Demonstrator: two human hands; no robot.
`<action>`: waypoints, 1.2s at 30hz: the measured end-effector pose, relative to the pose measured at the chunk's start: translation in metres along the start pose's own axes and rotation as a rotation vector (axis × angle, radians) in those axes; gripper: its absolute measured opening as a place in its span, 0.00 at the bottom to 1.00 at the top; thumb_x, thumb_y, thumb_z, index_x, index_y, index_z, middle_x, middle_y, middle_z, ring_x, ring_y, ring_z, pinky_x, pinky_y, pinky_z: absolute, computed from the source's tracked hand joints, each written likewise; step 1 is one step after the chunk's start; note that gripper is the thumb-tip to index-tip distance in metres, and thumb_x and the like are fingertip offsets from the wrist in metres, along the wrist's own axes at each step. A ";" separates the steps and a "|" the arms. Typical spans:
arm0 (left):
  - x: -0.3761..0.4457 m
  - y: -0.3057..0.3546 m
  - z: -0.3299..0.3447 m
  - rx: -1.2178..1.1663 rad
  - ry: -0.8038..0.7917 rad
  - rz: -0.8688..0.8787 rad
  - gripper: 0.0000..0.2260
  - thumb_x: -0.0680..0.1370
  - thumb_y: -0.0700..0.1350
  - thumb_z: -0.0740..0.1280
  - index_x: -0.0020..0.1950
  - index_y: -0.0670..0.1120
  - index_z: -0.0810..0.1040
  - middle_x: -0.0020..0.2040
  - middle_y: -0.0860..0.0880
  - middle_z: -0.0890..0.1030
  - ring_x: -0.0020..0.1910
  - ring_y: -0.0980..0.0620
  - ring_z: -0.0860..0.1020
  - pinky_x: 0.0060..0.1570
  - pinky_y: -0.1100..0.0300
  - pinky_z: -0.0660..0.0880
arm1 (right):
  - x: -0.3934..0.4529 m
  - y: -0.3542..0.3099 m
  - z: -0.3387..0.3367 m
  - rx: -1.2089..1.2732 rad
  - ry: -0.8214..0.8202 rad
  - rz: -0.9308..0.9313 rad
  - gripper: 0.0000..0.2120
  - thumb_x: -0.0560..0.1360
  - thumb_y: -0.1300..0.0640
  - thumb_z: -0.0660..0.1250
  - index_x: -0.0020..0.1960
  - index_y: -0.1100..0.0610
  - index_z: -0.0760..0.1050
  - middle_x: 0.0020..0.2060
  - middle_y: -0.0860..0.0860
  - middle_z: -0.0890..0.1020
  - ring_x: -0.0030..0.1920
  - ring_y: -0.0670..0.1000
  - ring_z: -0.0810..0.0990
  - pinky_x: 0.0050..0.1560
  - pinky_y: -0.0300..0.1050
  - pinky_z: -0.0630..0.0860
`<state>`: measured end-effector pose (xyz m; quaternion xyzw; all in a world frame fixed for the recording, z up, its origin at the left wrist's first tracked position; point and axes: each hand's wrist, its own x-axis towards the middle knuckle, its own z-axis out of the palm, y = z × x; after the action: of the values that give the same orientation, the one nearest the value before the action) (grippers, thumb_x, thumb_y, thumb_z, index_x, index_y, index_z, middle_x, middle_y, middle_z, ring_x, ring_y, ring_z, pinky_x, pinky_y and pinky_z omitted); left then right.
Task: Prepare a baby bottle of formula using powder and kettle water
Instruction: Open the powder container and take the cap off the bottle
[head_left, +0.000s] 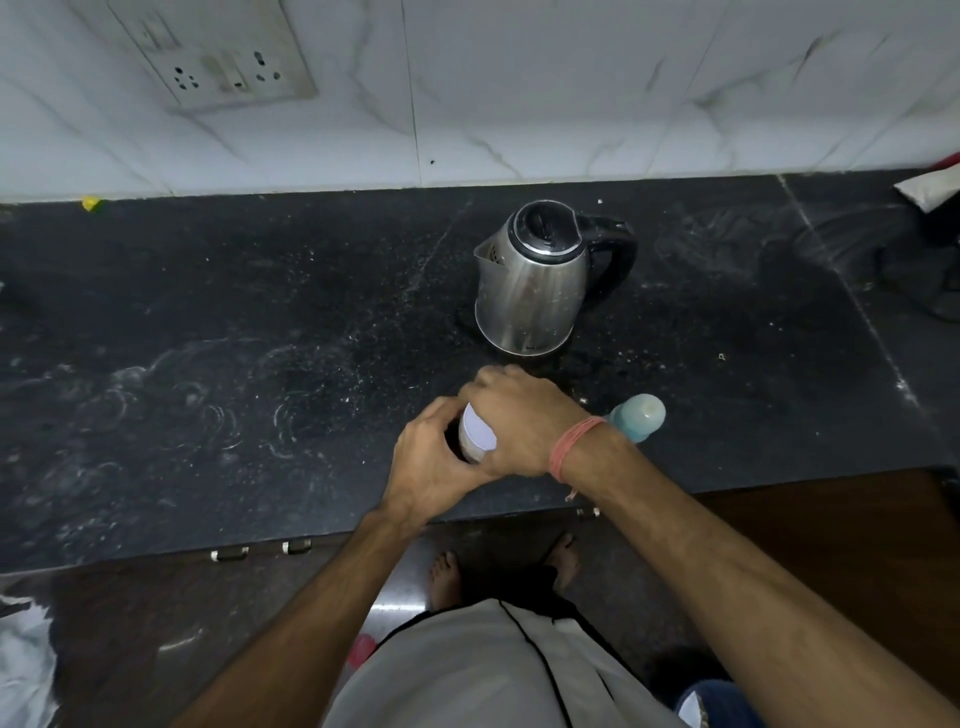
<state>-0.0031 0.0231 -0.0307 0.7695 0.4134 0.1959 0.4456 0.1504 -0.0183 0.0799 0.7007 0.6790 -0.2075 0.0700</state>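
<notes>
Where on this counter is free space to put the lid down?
Free: the wide counter stretch left of the kettle. Crowded: the front edge, where left hand and right hand grip the jar, bottle beside.

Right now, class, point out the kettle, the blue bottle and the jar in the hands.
kettle (527, 291): head view, on its steel body.
blue bottle (640, 415): head view, on its top.
jar (477, 434): head view, on its pale lid between both hands.
</notes>
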 end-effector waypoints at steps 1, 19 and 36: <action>0.000 0.001 0.000 -0.004 0.001 0.001 0.34 0.62 0.64 0.88 0.64 0.56 0.82 0.55 0.62 0.83 0.54 0.60 0.83 0.52 0.54 0.83 | 0.000 0.003 0.001 0.007 -0.007 -0.047 0.34 0.71 0.46 0.81 0.73 0.53 0.73 0.64 0.51 0.76 0.67 0.56 0.75 0.57 0.50 0.75; 0.000 -0.004 -0.002 0.037 -0.016 0.035 0.38 0.64 0.65 0.86 0.72 0.57 0.80 0.60 0.63 0.82 0.59 0.61 0.82 0.57 0.54 0.82 | -0.003 -0.002 0.011 0.019 0.121 0.174 0.38 0.74 0.38 0.75 0.77 0.53 0.69 0.68 0.54 0.76 0.68 0.58 0.77 0.59 0.55 0.75; -0.004 0.004 -0.002 0.012 -0.016 0.043 0.41 0.64 0.70 0.85 0.73 0.59 0.79 0.66 0.65 0.80 0.66 0.62 0.80 0.66 0.51 0.81 | -0.099 0.002 0.087 0.821 0.923 0.459 0.27 0.69 0.51 0.87 0.56 0.51 0.72 0.62 0.46 0.74 0.64 0.42 0.77 0.61 0.30 0.74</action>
<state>-0.0053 0.0196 -0.0259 0.7824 0.3944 0.1966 0.4400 0.1364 -0.1434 0.0389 0.8145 0.3383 -0.1078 -0.4587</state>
